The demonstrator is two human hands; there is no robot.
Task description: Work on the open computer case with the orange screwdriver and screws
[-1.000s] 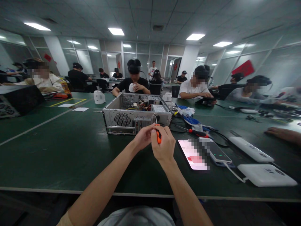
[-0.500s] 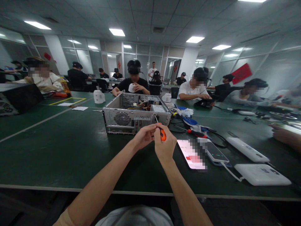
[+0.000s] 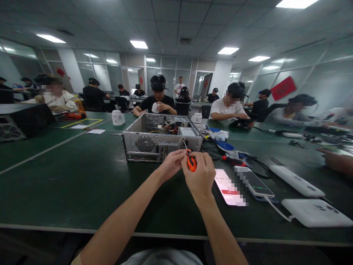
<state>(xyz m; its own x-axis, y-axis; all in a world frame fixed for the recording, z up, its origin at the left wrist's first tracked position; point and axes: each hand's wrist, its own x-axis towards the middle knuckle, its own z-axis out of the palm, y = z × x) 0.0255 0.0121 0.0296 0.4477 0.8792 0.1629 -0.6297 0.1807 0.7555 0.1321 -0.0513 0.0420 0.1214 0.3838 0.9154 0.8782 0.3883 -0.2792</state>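
My right hand point(image 3: 200, 171) is closed around the orange and black handle of a screwdriver point(image 3: 192, 163). Its thin shaft points away from me, with the tip at the right part of the rear panel of an open metal computer case point(image 3: 145, 143). My left hand point(image 3: 173, 164) is closed, its fingertips pinched at the front of the screwdriver, close to my right thumb. Wires and a silver boxy part show inside the case, which lies on the green table point(image 3: 82, 191). What the tip touches is too small to make out.
Right of my hands lie a lit phone point(image 3: 227, 187), a second phone point(image 3: 257, 182), white power banks point(image 3: 316, 211), a red and black screwdriver point(image 3: 233, 161) and cables. A black computer case point(image 3: 26, 119) stands far left. Several people sit around; a co-worker's hand point(image 3: 335, 161) is at right.
My view has tilted up slightly, so the scene sits lower. My right hand has shifted a little to the right and turned, showing more of the handle. The screwdriver tip stays at the case.
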